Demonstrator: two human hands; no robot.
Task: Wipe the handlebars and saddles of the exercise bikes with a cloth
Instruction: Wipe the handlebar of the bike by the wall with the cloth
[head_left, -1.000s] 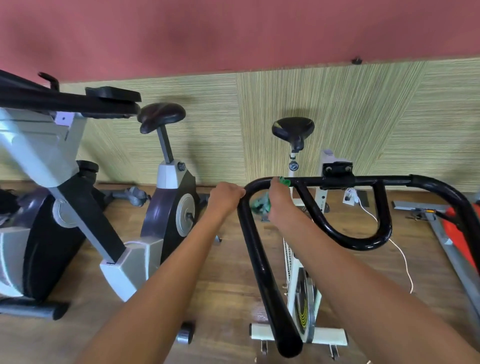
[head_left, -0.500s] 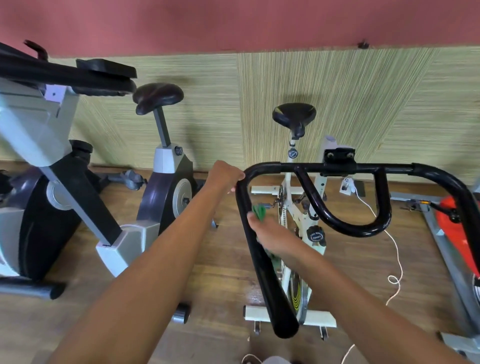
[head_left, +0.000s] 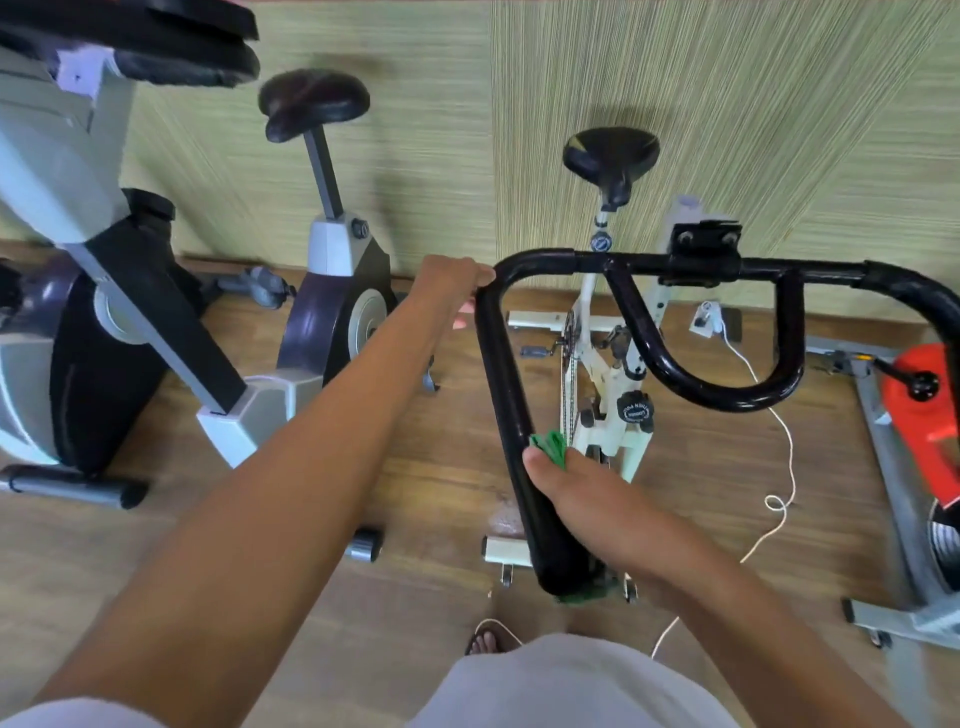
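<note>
Gripping the upper left bend of the black tubular handlebar, the left hand has its fingers curled round the bar where it turns down into the near grip. The right hand wraps round that same left-hand grip lower down, near its free end, with a crumpled green cloth pressed between palm and bar; a tuft of the cloth sticks out above the thumb and another scrap shows below the grip's end. The handlebar belongs to a white-framed exercise bike standing on the brown wooden floor, its small black saddle further back against the green striped wall. To the left stands a grey and black exercise bike with a rounded black saddle, well apart from both hands. A thin white cord trails across the floor on the right, beside a red-and-grey machine.
</note>
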